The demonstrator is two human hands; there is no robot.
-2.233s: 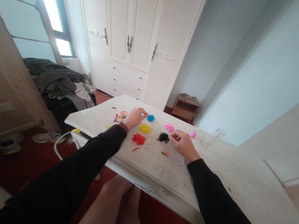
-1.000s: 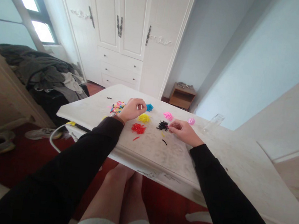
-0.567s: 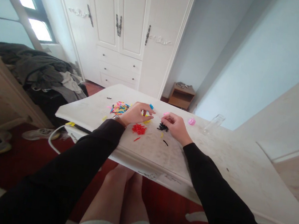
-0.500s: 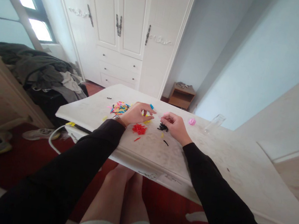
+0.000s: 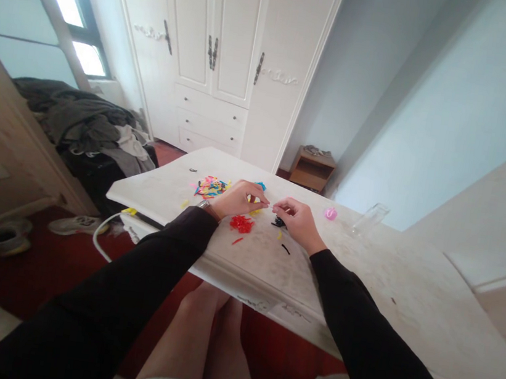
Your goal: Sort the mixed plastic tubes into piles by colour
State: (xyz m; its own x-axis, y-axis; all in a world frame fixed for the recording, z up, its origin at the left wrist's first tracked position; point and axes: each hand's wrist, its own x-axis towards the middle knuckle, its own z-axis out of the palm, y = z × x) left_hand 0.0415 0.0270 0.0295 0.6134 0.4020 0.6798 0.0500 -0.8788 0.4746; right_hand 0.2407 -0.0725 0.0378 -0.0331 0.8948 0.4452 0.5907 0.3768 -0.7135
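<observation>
My left hand (image 5: 245, 199) and my right hand (image 5: 298, 219) are over the table, each closed in a pinch, fingertips almost meeting. Whatever is pinched there is too small to make out. Below the left hand lies a pile of small red strip-like pieces (image 5: 241, 224), with one red piece (image 5: 237, 241) apart from it. Black pieces (image 5: 279, 222) are heaped under my right fingers, partly covered. Yellow pieces (image 5: 256, 211) and blue ones (image 5: 261, 185) show near the left fingers. A mixed multicoloured pile (image 5: 210, 186) sits beyond my left wrist.
On the white table (image 5: 362, 278), a pink round item (image 5: 330, 213) and a clear glass-like container (image 5: 370, 218) stand to the right. One black strip (image 5: 285, 249) lies near the front edge. A white cable (image 5: 97, 237) hangs at the left corner; a wardrobe (image 5: 218, 98) stands behind.
My left thumb and finger have closed into a pinch, and the two hands' fingertips have come closer together. The whole view has shifted slightly.
</observation>
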